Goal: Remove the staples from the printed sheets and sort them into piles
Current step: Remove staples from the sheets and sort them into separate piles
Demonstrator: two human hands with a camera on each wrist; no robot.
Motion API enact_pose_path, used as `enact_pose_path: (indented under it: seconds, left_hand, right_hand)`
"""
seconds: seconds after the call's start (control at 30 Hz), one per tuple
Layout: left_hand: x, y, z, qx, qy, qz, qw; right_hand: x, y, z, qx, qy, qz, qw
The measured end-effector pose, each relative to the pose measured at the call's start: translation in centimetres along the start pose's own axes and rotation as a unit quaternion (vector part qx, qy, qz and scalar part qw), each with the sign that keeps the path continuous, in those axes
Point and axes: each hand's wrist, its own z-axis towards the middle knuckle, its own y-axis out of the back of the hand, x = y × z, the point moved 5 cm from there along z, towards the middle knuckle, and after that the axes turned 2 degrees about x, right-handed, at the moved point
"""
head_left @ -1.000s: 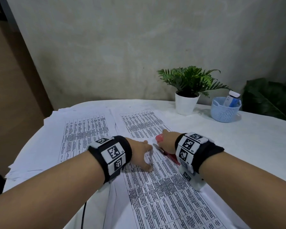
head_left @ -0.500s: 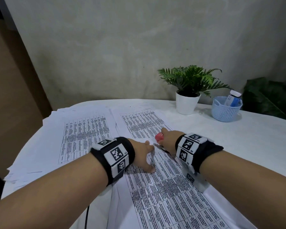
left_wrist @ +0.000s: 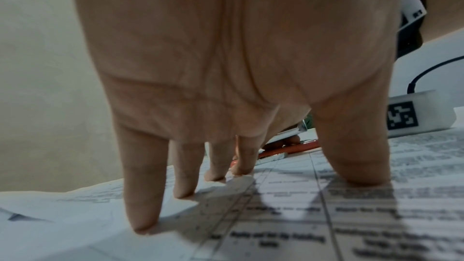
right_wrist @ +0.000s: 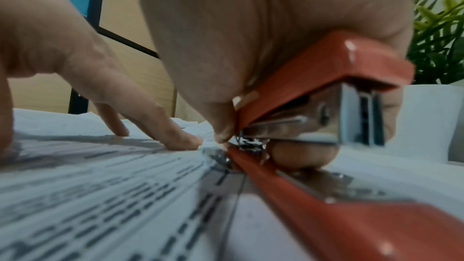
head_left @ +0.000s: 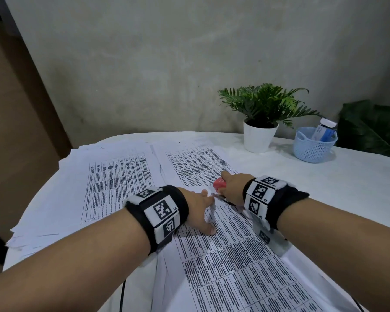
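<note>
Printed sheets [head_left: 223, 262] flat on the bench [head_left: 324, 188], pinned beneath straight, spread fingers [left_wrist: 143, 195] of the left hand [head_left: 198, 210]. Red stapler [right_wrist: 326, 70] just beside that hand, clasped by the right hand [head_left: 234, 185], base lying on the sheet corner. Two more stacks beyond both hands.

Grey mottled wall [head_left: 189, 64]; brown wooden panel [head_left: 16, 122] left; white-covered table [head_left: 347, 188]; dim, even light.

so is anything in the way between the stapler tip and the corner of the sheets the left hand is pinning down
Nothing visible. The red stapler, gripped by the right hand, already has its metal tip on the printed sheets, beside the left hand fingertips pressing the paper flat.
</note>
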Motion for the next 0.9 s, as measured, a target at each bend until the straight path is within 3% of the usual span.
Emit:
enact_pose_path:
  seconds: [0.17, 0.4, 0.53, 0.7, 0.9]
  left_hand:
    - [-0.3, 0.2, -0.3, -0.003, 0.007, 0.001, 1.000]
    - [-0.7, 0.5, -0.9, -0.006, 0.015, -0.002, 1.000]
    - [-0.7, 0.5, -0.9, -0.019, 0.010, -0.011, 1.000]
    - [1.0, 1.4, -1.6, -0.038, -0.002, -0.116, 0.993]
    - [4.6, 1.4, -3.5, -0.044, 0.078, -0.091, 0.992]
  right_hand:
    - [1.3, 0.0, -0.1, 0.016, -0.006, -0.043, 0.999]
    - [1.7, 0.4, 0.3, -0.025, -0.002, -0.102, 0.994]
    - [1.7, 1.2, -0.1, -0.019, -0.014, -0.020, 1.000]
    - [0.6, 1.6, -2.4, -0.031, -0.027, 0.071, 0.997]
    - [-0.2, 0.6, -4.7, -0.030, -0.015, 0.152, 0.988]
